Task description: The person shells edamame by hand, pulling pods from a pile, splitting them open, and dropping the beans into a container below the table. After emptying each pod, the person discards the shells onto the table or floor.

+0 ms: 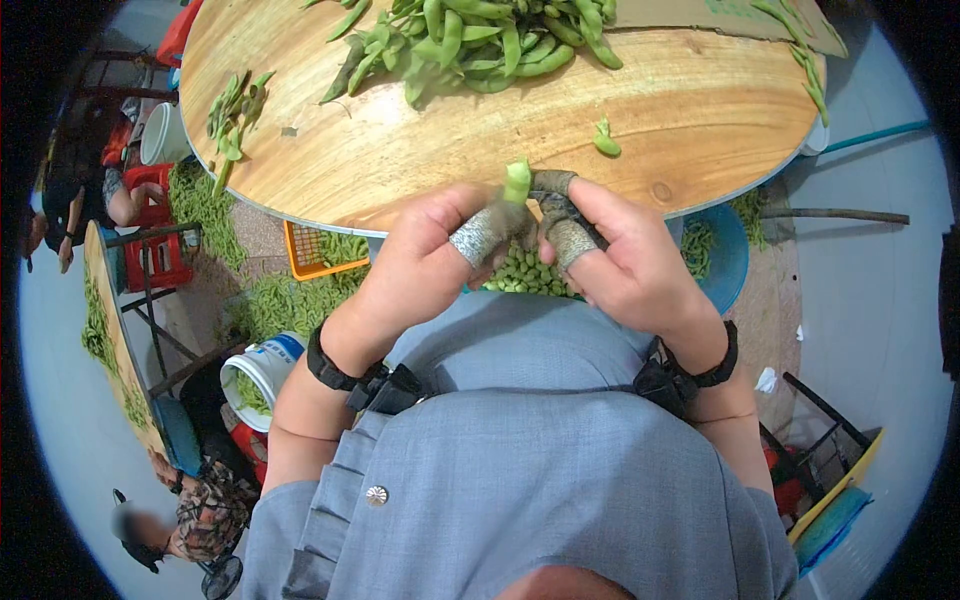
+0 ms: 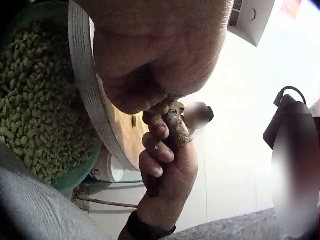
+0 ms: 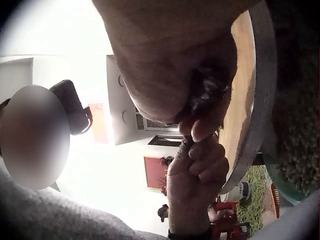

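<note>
A green pod [image 1: 517, 181] stands upright between the hands in the head view, above the table's near edge. The left hand [image 1: 425, 250] pinches it with a thumb wrapped in pale tape. Close against it is the right hand [image 1: 625, 250], fingers curled inward and thumb and forefinger wrapped in tape; whether it grips the pod too is hard to see. Below the hands lie many shelled beans [image 1: 525, 272], seen in the left wrist view as a heap [image 2: 40, 100] in a green basin [image 2: 75, 177]. The palms hide most of the fingertips in both wrist views.
A pile of pods [image 1: 490, 45] covers the far part of the round wooden table [image 1: 400, 150]. One small pod [image 1: 605, 138] lies right of the hands. A bucket [image 1: 262, 375], an orange crate [image 1: 300, 255] and a blue basin [image 1: 730, 260] stand around. People sit at the left.
</note>
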`<control>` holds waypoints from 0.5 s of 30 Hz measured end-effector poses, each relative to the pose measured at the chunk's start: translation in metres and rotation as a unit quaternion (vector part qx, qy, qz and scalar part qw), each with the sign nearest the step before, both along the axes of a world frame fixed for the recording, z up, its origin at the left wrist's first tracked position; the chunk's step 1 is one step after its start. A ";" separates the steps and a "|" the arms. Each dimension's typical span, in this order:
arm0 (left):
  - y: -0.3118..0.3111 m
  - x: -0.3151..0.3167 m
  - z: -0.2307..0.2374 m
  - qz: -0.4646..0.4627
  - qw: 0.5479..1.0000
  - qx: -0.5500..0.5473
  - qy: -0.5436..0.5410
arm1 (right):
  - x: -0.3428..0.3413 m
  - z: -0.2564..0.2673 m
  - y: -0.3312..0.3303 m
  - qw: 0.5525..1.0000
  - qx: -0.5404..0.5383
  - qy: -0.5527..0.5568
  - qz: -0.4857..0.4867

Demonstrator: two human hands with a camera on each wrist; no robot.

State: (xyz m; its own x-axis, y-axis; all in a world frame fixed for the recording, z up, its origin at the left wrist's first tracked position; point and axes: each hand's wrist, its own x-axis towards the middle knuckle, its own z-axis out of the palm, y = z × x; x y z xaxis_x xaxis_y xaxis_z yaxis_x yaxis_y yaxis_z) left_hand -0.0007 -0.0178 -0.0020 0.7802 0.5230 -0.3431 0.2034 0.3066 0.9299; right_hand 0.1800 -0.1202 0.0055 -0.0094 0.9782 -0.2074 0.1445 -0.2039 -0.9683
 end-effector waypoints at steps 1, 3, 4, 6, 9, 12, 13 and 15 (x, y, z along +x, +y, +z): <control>0.000 0.001 0.001 -0.003 1.000 0.015 0.017 | 0.001 -0.007 0.000 1.000 0.000 -0.001 0.000; -0.001 0.001 0.001 -0.007 0.999 0.030 0.033 | 0.003 -0.021 0.001 0.993 0.104 -0.046 0.018; 0.000 0.002 0.002 -0.007 0.999 0.023 0.030 | 0.002 -0.017 0.001 0.993 0.105 -0.047 0.018; 0.001 0.003 0.002 -0.006 1.000 0.016 0.024 | -0.002 -0.005 0.001 0.997 0.014 0.070 -0.013; 0.002 0.005 0.003 -0.010 0.999 0.014 0.028 | -0.002 0.000 0.002 0.990 -0.027 0.133 -0.029; 0.000 0.008 0.003 0.003 0.990 0.137 0.029 | -0.004 0.000 0.005 0.989 -0.029 0.140 -0.038; 0.001 0.008 0.003 -0.010 0.960 0.278 0.042 | -0.004 0.002 0.007 0.989 -0.029 0.140 -0.038; 0.002 0.008 0.001 -0.024 0.909 0.412 0.054 | -0.002 0.006 0.012 0.981 -0.053 0.184 -0.029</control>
State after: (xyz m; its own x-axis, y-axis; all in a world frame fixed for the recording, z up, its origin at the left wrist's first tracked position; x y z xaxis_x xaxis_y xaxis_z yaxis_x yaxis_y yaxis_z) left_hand 0.0077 -0.0161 -0.0007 0.7936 0.6040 0.0734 0.3021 -0.4958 0.8142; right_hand 0.1782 -0.1083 0.0118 -0.0480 0.9522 -0.3015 -0.2250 -0.3044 -0.9256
